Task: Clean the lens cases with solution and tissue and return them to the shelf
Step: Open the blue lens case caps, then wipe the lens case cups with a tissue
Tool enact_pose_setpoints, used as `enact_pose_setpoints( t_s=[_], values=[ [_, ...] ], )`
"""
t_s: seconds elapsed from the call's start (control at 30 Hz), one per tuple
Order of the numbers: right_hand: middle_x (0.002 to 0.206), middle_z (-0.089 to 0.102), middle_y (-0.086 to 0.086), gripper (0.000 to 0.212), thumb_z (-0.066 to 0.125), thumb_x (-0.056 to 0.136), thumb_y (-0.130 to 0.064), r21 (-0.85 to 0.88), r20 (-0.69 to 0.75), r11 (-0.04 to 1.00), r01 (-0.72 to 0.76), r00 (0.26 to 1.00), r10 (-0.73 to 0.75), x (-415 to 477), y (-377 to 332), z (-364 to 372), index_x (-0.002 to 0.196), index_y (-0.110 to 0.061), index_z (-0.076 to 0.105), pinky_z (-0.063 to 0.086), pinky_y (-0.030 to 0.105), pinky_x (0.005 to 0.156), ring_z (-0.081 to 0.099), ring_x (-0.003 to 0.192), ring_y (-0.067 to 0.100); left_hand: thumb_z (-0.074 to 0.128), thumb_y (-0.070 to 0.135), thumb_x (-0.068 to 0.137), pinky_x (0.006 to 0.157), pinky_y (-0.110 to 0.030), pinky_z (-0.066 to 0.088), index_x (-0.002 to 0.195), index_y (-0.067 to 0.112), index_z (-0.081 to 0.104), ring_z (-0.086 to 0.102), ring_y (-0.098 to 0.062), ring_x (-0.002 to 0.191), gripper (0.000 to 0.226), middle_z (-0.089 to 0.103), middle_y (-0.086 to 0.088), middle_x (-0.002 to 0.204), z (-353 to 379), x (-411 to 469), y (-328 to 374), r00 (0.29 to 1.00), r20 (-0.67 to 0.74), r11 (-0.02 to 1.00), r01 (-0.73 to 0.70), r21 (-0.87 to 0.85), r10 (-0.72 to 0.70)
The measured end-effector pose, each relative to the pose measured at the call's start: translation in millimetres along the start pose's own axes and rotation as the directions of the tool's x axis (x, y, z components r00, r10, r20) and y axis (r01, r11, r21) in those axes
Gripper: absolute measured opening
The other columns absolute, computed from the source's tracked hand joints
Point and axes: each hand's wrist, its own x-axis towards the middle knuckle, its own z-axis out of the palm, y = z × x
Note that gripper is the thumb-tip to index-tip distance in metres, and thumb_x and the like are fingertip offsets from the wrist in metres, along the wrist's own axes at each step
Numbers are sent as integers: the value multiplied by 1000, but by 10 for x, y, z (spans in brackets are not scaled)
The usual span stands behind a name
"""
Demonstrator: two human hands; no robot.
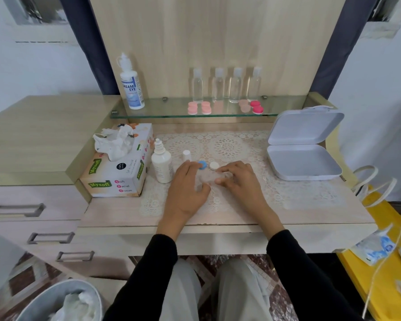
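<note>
A clear lens case [210, 178] lies on the lace mat between my hands. My left hand [188, 185] touches its left end with thumb and fingers. My right hand [239, 179] holds its right end with fingers curled. Just behind them lie a blue cap [203, 164] and a white cap [214, 166]. A small white solution bottle [161, 164] stands uncapped to the left, its cap [186, 155] upright on the mat. The tissue box [119, 169] sits further left. Pink lens cases [199, 107] and a red one [256, 107] rest on the glass shelf [162, 112].
A larger solution bottle [131, 85] and several clear bottles [226, 85] stand on the shelf. An open white box [303, 144] lies at the right of the desk. A bin with used tissue [63, 302] stands on the floor at lower left. Drawers are at the left.
</note>
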Motion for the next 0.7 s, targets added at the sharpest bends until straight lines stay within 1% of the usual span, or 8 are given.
enact_pose_setpoints(
  t_s=[0.03,0.13,0.23,0.33,0.37,0.43,0.53,0.7],
  values=[
    [105,59,-7,27,73,80,-32,-11,5,1000,-1,1000,1,5,6,1,104,-20,71,31,9,79,44,100,13,63,17,81,103,-12,26,121,13,56,36,-7,125,41,50,2,127,8,2,-7,1000,-1,1000,-12,4,12],
    [107,61,-5,28,74,79,-36,-94,16,995,20,1000,-19,14,17,9,103,-21,73,36,23,82,44,101,14,65,20,80,104,-26,35,107,11,63,38,-11,126,29,53,2,121,36,13,-43,1000,9,999,-19,28,19],
    [108,61,-3,30,75,77,-37,-159,19,986,47,999,-45,13,29,24,102,-19,74,37,29,82,46,101,17,65,18,80,100,-28,38,105,10,63,39,-11,124,26,53,1,120,36,1,-46,1000,16,998,-25,54,24],
    [107,61,-3,32,75,78,-38,-165,16,985,48,999,-46,1,32,23,104,-19,73,38,31,84,45,101,16,61,16,82,97,-27,40,107,10,63,41,-13,127,26,55,-1,122,5,-23,-6,998,-3,996,-64,65,64],
    [107,60,-3,32,74,78,-37,-158,14,986,47,999,-45,-5,27,21,104,-19,73,39,33,85,44,101,16,58,15,83,95,-25,42,107,11,64,45,-14,125,26,57,0,121,-21,-31,25,994,-40,993,-94,74,97],
    [108,59,-4,31,73,80,-37,-153,12,987,44,999,-42,-17,18,19,105,-20,73,39,35,87,43,102,14,52,10,82,85,-20,46,103,13,66,55,-12,111,25,63,1,111,-90,-47,102,969,-175,982,-159,97,174],
    [110,59,-5,30,72,81,-36,-170,13,985,40,999,-38,-21,10,19,107,-22,72,39,36,89,44,104,15,50,-3,78,72,-18,47,90,12,71,60,-13,90,28,68,2,92,-218,-99,168,885,-395,969,-220,108,245],
    [110,59,-6,29,71,82,-36,-169,8,985,42,999,-41,-26,16,20,107,-23,72,39,36,89,42,102,12,48,-13,68,78,-14,39,81,7,69,56,-17,81,31,66,1,83,-519,-160,65,780,-596,980,-178,86,194]
  ],
)
